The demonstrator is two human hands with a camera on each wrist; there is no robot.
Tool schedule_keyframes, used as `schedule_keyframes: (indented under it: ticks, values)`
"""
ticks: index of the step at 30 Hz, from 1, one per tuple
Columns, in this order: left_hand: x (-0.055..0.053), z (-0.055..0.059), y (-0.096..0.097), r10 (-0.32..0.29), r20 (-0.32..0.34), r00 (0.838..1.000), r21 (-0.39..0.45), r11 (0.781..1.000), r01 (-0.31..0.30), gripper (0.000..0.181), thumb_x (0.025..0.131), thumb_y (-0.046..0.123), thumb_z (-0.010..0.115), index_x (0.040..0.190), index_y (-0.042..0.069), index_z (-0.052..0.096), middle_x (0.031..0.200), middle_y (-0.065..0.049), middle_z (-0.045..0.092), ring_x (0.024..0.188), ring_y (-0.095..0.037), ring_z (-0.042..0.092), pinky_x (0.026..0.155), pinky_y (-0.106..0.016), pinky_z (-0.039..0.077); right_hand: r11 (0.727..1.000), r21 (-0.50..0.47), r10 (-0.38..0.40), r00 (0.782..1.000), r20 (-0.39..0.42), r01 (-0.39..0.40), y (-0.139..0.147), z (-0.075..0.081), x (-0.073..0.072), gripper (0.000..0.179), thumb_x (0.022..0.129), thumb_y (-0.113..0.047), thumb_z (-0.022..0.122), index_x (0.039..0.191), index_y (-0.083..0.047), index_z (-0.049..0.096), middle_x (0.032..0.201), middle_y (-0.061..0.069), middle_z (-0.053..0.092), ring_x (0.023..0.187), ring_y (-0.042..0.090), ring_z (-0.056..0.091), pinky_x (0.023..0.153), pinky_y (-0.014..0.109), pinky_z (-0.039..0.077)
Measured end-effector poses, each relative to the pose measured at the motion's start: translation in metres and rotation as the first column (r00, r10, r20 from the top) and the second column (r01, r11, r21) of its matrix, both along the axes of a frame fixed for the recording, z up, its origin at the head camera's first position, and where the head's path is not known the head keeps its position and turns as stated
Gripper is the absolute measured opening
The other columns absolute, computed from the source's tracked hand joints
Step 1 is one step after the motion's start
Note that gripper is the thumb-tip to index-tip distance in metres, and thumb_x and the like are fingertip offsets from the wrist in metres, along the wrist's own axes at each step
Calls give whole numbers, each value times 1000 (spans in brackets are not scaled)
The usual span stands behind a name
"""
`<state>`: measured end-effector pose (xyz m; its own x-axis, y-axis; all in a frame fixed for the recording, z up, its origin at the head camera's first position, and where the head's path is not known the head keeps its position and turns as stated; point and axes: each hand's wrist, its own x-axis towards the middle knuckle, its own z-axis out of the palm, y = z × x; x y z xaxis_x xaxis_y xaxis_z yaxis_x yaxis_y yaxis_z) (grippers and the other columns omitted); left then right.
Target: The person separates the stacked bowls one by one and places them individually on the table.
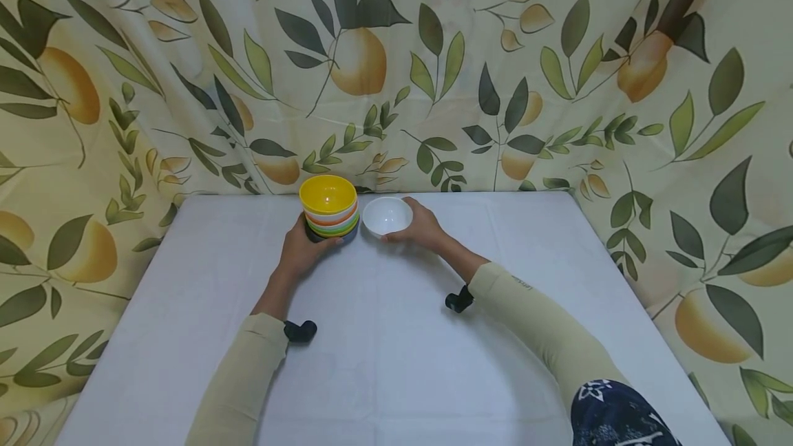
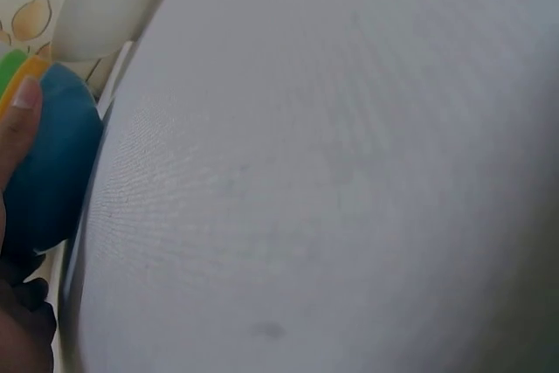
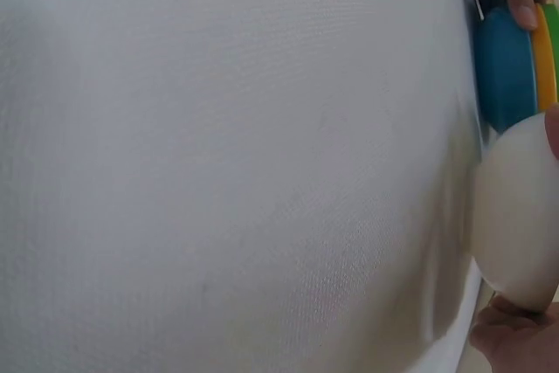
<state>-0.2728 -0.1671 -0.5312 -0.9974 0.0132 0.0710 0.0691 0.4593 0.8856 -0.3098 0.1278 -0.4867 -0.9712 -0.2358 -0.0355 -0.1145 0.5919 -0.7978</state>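
In the head view, a person's left hand (image 1: 301, 248) curls round the lower part of a stack of bowls (image 1: 332, 217) at the far side of the white table (image 1: 396, 343), its thumb along the near side. The stack has a yellow bowl (image 1: 328, 193) on top, with white, orange and green bands below and a dark blue bowl (image 1: 350, 234) at the bottom. The yellow bowl's inside shows bare; the lower ones sit nested, so their insides are hidden. Just right of the stack, the right hand (image 1: 424, 227) holds a white bowl (image 1: 387, 216) with thumb and fingers parted across its width; its mouth faces up and nothing shows inside. Behind the table hangs a cloth (image 1: 359, 64) printed with fruit and leaves. The step in hand seems to be moving the white bowl to or from the stack, though which way cannot be told; the next move probably calls for a steady left grip and a level white bowl. In the left wrist view, the left thumb lies against the stack near the blue bowl, and the white bowl appears beyond. In the right wrist view, the white bowl's outer wall shows between the right hand's digits, close beside the blue bowl; whether it touches the table cannot be told.
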Motion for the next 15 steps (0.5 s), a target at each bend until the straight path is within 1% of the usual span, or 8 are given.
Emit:
schedule_keyframes:
  ticks: [4,11,15]
  values:
    - [-2,-3,0,-4,-8,1000,11,1000,4,101,82,36,93,160,17,33,154,-7,51,143,-28,45,125,-50,29,1000,17,-6,1000,2,6,1,-1,2,104,71,-27,100,153,-1,42,145,19,56,132,36,55,110,49,49]
    - [-4,-4,-2,14,-14,1000,-2,1000,-14,104,81,35,94,162,14,32,155,-9,51,144,-31,45,125,-52,29,998,56,2,1000,6,-3,2,3,7,118,71,-28,100,161,1,30,154,21,50,139,38,50,115,50,44]
    - [-5,-2,-3,15,-5,1000,-4,1000,-15,104,82,36,93,162,14,31,156,-10,50,145,-30,44,125,-51,28,998,59,17,1000,-9,-16,2,4,9,116,71,-29,100,160,1,32,153,20,51,138,37,51,114,50,45]
